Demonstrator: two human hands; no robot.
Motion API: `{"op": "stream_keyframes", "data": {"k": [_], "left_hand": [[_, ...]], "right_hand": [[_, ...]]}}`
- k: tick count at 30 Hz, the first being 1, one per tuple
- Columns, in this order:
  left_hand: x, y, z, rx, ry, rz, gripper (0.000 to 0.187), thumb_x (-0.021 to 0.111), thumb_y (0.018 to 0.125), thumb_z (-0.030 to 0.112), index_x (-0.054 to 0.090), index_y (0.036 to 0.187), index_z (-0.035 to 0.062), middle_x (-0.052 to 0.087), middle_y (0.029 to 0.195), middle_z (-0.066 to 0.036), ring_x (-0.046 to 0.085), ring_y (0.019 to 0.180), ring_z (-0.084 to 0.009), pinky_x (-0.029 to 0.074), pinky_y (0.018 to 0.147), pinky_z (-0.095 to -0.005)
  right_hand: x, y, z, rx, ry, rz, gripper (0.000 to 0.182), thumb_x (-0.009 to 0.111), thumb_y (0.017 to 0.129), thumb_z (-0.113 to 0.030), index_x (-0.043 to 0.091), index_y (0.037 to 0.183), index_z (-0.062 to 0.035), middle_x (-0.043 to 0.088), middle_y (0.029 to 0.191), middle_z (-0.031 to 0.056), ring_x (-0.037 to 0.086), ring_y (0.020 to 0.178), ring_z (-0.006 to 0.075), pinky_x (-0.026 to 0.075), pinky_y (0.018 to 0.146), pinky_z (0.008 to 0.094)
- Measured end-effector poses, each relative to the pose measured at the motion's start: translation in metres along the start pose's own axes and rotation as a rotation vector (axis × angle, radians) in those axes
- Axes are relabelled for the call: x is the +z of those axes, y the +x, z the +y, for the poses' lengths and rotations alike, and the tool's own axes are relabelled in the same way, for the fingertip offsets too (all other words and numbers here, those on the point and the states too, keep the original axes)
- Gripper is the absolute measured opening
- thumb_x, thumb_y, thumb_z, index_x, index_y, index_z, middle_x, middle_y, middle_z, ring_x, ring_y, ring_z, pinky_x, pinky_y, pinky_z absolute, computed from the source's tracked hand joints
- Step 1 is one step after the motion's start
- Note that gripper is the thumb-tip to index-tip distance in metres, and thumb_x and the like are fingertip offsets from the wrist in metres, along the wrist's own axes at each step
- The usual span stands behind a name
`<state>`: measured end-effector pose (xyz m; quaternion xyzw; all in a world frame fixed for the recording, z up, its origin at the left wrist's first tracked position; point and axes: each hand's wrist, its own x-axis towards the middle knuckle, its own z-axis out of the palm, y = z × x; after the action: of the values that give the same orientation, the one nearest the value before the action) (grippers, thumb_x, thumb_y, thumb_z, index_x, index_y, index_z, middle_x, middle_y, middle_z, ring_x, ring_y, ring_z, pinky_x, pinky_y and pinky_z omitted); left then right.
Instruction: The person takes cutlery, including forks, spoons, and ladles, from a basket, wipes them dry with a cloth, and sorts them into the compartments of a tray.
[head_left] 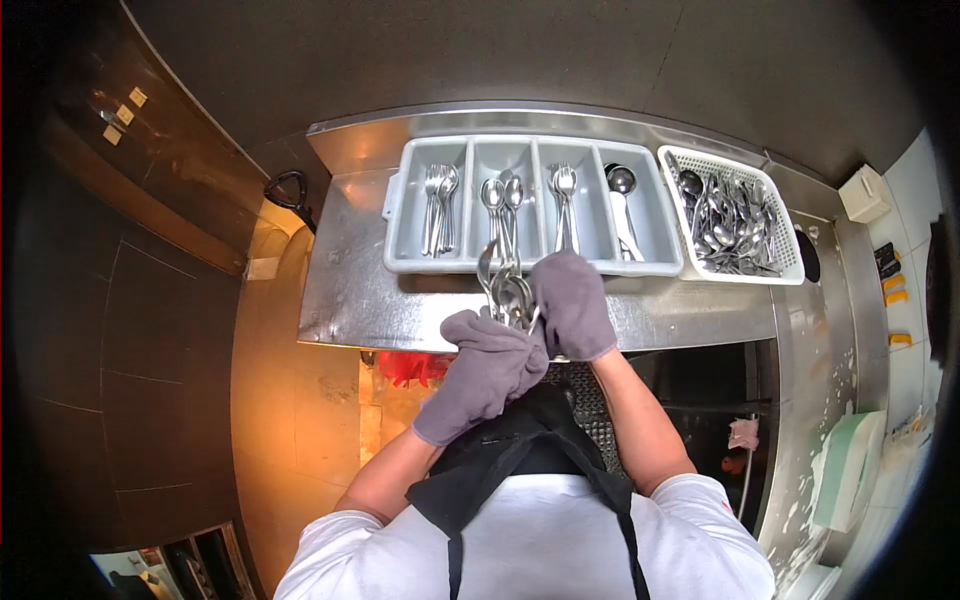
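Observation:
My left hand (490, 365), in a thick grey-purple mitt, is closed around a bundle of metal spoons (512, 293), their bowls pointing up and away from me. My right hand (573, 305), in a matching mitt, is against the right side of this bundle; its fingers are hidden by the cloth. Just beyond both hands is a grey cutlery tray (540, 268) with four compartments. From left to right they hold forks (440, 210), spoons (503, 212), more forks (563, 205), and larger round-bowled spoons (622, 205).
A white perforated basket (735, 275) heaped with mixed cutlery (735, 225) stands right of the tray on the steel counter (345, 270). A wall rises behind the counter. At far right are a foamy wet steel surface (805, 460) and a green-and-white box-like item (850, 470).

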<state>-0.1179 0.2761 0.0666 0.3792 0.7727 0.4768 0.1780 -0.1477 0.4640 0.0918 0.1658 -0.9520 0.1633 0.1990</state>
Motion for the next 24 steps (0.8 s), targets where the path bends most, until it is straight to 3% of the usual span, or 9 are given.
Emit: {"op": "stream_keyframes", "data": {"k": [3, 4, 8, 13, 14, 18, 20, 22, 24], "left_hand": [[0.027, -0.009, -0.014, 0.269, 0.371, 0.412, 0.010, 0.058, 0.082, 0.010, 0.060, 0.087, 0.0015, 0.064, 0.090, -0.012, 0.063, 0.085, -0.0255, 0.049, 0.071, -0.0339], [0.015, -0.011, 0.008, 0.214, 0.512, 0.363, 0.011, 0.060, 0.079, 0.010, 0.060, 0.088, 0.0020, 0.064, 0.097, -0.016, 0.063, 0.090, -0.0275, 0.050, 0.076, -0.0341], [-0.008, -0.015, 0.022, -0.172, 0.598, 0.083, 0.015, 0.056, 0.081, 0.011, 0.059, 0.092, 0.0007, 0.062, 0.100, -0.019, 0.063, 0.090, -0.0283, 0.050, 0.078, -0.0349], [-0.016, -0.035, 0.022, -0.230, 0.711, 0.262, 0.016, 0.055, 0.079, 0.009, 0.056, 0.092, 0.0001, 0.060, 0.094, -0.015, 0.061, 0.085, -0.0247, 0.048, 0.074, -0.0327], [-0.020, -0.036, 0.020, -0.226, 0.694, 0.285, 0.016, 0.055, 0.079, 0.009, 0.055, 0.092, 0.0000, 0.060, 0.093, -0.015, 0.060, 0.084, -0.0240, 0.047, 0.073, -0.0323], [-0.041, -0.050, 0.023, -0.182, 0.709, 0.387, 0.017, 0.054, 0.077, 0.007, 0.053, 0.092, -0.0005, 0.058, 0.089, -0.011, 0.059, 0.080, -0.0211, 0.045, 0.069, -0.0305], [-0.046, -0.055, 0.029, -0.169, 0.820, 0.492, 0.015, 0.052, 0.080, 0.005, 0.052, 0.094, -0.0002, 0.060, 0.089, -0.009, 0.059, 0.076, -0.0149, 0.045, 0.068, -0.0266], [-0.060, -0.058, 0.056, -0.118, 0.663, 0.528, 0.014, 0.051, 0.080, 0.003, 0.052, 0.094, 0.0000, 0.059, 0.087, -0.007, 0.059, 0.074, -0.0125, 0.046, 0.067, -0.0261], [-0.066, -0.061, 0.060, -0.098, 0.322, 0.495, 0.012, 0.051, 0.079, 0.005, 0.050, 0.089, -0.0002, 0.054, 0.081, -0.008, 0.056, 0.073, -0.0158, 0.045, 0.065, -0.0282]], "right_hand": [[0.011, -0.006, 0.018, 0.133, 0.081, 0.292, 0.012, 0.058, 0.074, -0.012, 0.056, 0.083, -0.0046, 0.057, 0.083, 0.0174, 0.056, 0.083, 0.0370, 0.045, 0.075, 0.0439], [0.032, -0.012, 0.010, 0.226, 0.105, 0.390, 0.014, 0.060, 0.075, -0.014, 0.063, 0.087, -0.0077, 0.060, 0.086, 0.0138, 0.058, 0.088, 0.0340, 0.046, 0.076, 0.0448], [0.030, -0.017, -0.029, 0.005, 0.056, 0.055, 0.016, 0.060, 0.076, -0.014, 0.062, 0.091, -0.0081, 0.060, 0.092, 0.0137, 0.059, 0.092, 0.0328, 0.048, 0.080, 0.0430], [0.045, 0.017, -0.043, -0.059, 0.201, -0.177, 0.012, 0.059, 0.077, -0.012, 0.063, 0.086, -0.0065, 0.061, 0.086, 0.0148, 0.061, 0.094, 0.0329, 0.050, 0.077, 0.0420], [0.052, 0.036, -0.055, -0.080, 0.041, -0.522, 0.013, 0.059, 0.077, -0.013, 0.062, 0.084, -0.0024, 0.059, 0.088, 0.0168, 0.060, 0.092, 0.0344, 0.050, 0.077, 0.0427], [0.068, 0.045, -0.051, -0.445, 0.424, -0.159, 0.041, 0.072, 0.063, -0.021, 0.051, 0.092, -0.0007, 0.056, 0.087, 0.0225, 0.058, 0.086, 0.0424, 0.047, 0.071, 0.0475], [0.037, 0.072, -0.062, -0.348, 0.348, -0.322, 0.027, 0.062, 0.074, -0.015, 0.055, 0.093, 0.0020, 0.059, 0.089, 0.0226, 0.060, 0.085, 0.0420, 0.048, 0.073, 0.0464], [0.053, 0.079, -0.066, 0.008, 0.413, -0.390, 0.021, 0.056, 0.076, -0.011, 0.058, 0.092, 0.0027, 0.058, 0.091, 0.0223, 0.059, 0.089, 0.0395, 0.049, 0.078, 0.0436], [0.065, 0.068, -0.065, -0.383, 0.382, -0.192, 0.024, 0.066, 0.069, -0.015, 0.056, 0.084, 0.0017, 0.058, 0.087, 0.0222, 0.059, 0.081, 0.0411, 0.049, 0.074, 0.0435]]}}
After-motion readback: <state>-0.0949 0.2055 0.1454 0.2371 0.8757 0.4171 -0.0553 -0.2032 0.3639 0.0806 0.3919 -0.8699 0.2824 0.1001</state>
